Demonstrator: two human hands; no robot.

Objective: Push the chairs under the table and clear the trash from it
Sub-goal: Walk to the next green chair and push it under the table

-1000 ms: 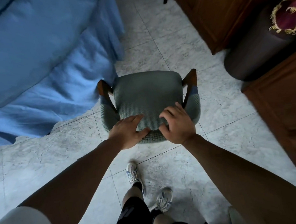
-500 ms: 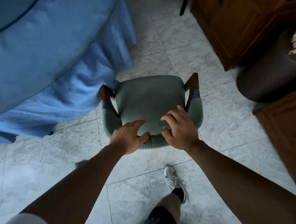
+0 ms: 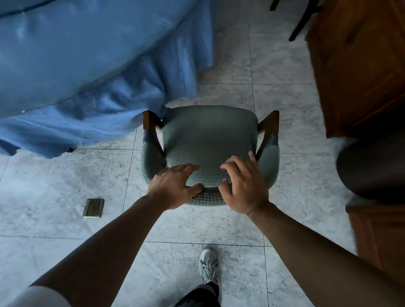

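Note:
A chair (image 3: 207, 139) with a grey-green knitted cover and wooden arm ends stands on the tiled floor, seen from above. My left hand (image 3: 174, 187) grips the left part of its curved backrest, thumb over the near edge. My right hand (image 3: 244, 186) holds the right part of the same backrest. The round table with a long blue cloth (image 3: 84, 53) fills the upper left; its hanging hem touches the chair's left front corner. No trash is in view.
Dark wooden cabinets (image 3: 370, 59) line the right side, with a dark round bin (image 3: 379, 167) between them. A small metal floor plate (image 3: 93, 208) lies to the left of my arms. Thin dark furniture legs (image 3: 302, 20) stand at the top. My shoe (image 3: 208, 266) is below.
The chair has slid forward toward the blue cloth with both hands on its backrest. I have stepped forward, and the floor plate has come into view.

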